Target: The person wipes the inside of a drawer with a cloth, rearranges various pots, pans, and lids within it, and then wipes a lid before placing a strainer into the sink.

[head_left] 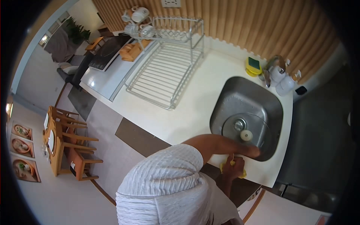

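Note:
My left hand (253,151) reaches over the near edge of the steel sink (245,80), closed at the rim of a clear round glass lid (229,129). A pale knob (246,135) stands out on the lid, and the drain shows near it. Most of the left fingers are hidden from this angle. Just outside the sink, at the counter's front edge, my right hand (234,167) is closed around something yellow and soft, apparently a cloth (243,174). Its yellow edges stick out on both sides of the hand.
Behind the sink stand a yellow holder with a green sponge (254,63) and white pump bottles (285,83). To the left is a metal dish rack (157,75), with mugs (140,14) beyond it. A cooktop (108,52) and wooden chairs (77,157) are farther left.

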{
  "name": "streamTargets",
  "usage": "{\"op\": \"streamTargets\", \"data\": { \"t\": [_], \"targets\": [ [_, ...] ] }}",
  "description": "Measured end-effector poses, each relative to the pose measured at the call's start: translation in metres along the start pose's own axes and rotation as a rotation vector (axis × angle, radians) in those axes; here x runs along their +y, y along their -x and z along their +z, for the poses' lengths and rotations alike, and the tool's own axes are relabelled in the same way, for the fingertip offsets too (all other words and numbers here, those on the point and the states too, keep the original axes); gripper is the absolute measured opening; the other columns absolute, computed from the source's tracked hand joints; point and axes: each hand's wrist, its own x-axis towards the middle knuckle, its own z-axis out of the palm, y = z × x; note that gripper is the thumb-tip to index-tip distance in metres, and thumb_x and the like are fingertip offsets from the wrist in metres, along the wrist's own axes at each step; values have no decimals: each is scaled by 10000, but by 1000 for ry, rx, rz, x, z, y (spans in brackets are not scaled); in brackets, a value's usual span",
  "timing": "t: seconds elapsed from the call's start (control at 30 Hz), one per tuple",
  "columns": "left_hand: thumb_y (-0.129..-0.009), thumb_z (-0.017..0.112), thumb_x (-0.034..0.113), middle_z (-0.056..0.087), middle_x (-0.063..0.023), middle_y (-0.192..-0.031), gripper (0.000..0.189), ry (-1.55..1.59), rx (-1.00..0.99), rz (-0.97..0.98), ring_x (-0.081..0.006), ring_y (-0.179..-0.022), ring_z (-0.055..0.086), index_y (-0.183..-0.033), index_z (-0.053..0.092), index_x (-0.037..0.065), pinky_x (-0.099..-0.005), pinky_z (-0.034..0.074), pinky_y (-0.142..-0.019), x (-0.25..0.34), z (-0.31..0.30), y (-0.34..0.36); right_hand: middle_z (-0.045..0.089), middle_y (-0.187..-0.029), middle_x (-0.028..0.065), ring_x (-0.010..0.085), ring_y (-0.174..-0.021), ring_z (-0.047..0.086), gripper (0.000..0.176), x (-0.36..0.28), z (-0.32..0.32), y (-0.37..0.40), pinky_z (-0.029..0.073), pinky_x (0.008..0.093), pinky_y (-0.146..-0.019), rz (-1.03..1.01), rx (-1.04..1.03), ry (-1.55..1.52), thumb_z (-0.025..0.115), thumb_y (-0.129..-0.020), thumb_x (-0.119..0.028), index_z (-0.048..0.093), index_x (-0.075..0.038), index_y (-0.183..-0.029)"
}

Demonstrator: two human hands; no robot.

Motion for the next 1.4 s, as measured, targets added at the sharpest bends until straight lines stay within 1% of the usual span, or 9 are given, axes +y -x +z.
{"op": "streamTargets", "data": {
  "t": [0.33, 0.57, 0.83, 0.9, 1.07, 1.1, 1.13, 1.3, 1.4],
  "targets": [
    [-613, 569, 151, 588, -180, -615, 162, 106, 47, 214, -331, -558, 589, -591, 604, -6, -434, 471, -519, -31, 8, 2, 498, -629, 117, 305, -607, 489, 228, 5, 4, 5, 384, 390, -551, -107, 14, 35, 639, -750, -145, 478, -34, -634],
    [-614, 577, 82, 609, -184, -787, 349, -109, 55, -192, -342, -710, 606, -956, 539, 25, -445, 480, -618, 14, -135, 44, 509, -639, 119, 284, -616, 509, 250, 2, -23, -16, 408, 355, -570, 98, -30, -184, 682, -721, -169, 497, -16, -650],
    [-603, 587, 106, 595, -171, -749, 298, 71, 323, -266, -355, -748, 578, -898, 559, 74, -433, 457, -674, -27, -214, 65, 518, -651, 98, 248, -544, 497, 303, 45, -63, -92, 393, 344, -520, 239, -43, -109, 649, -770, -262, 491, -22, -674],
    [-595, 593, 109, 588, -178, -732, 282, 68, 318, -312, -355, -733, 578, -871, 555, 66, -430, 454, -660, -32, -228, 71, 505, -655, 68, 218, -535, 492, 272, 5, -52, -88, 392, 324, -504, 289, -149, -602, 654, -770, -249, 493, -31, -753],
    [-597, 563, 74, 492, -175, -593, 170, 253, 387, -291, -321, -543, 486, -743, 498, 15, -370, 406, -551, -39, -252, 71, 412, -1167, 173, 331, -1151, 361, 585, -102, 11, -39, 198, 493, -993, -384, -574, -489, 685, -665, -352, 452, -17, -1083],
    [-626, 612, 62, 340, -40, -551, 180, 289, 387, -281, -80, -531, 352, -704, 459, 4, -258, 313, -481, -37, -258, 70, 279, -1334, 169, 319, -1266, 234, 711, -111, 29, -22, 82, 527, -1036, -471, -742, -310, 640, -691, -432, 394, -6, -1204],
    [-626, 612, 62, 340, -40, -551, 180, 292, 383, -285, -80, -531, 352, -704, 459, 4, -258, 313, -481, -34, -264, 70, 205, -1391, 163, 305, -1312, 146, 731, -111, 45, -12, 42, 532, -1040, -531, -897, -281, 629, -711, -400, 350, -12, -1264],
    [-637, 617, 19, 294, 29, -573, 190, 385, 449, -319, -57, -530, 289, -654, 428, 24, -229, 246, -471, -35, -276, 76, 395, -1285, 133, 282, -1184, 373, 298, -72, 43, -71, 308, 365, -980, -408, -835, -767, 520, -820, -165, 559, -58, -1095],
    [-644, 623, 11, 274, 49, -581, 213, 435, 504, -346, -47, -534, 263, -634, 412, 40, -222, 221, -468, -29, -285, 72, 505, -1073, 122, 288, -1005, 496, 192, -9, 72, -123, 412, 377, -840, -474, -1236, -141, 526, -741, -51, 600, -46, -918]
  ]
}}
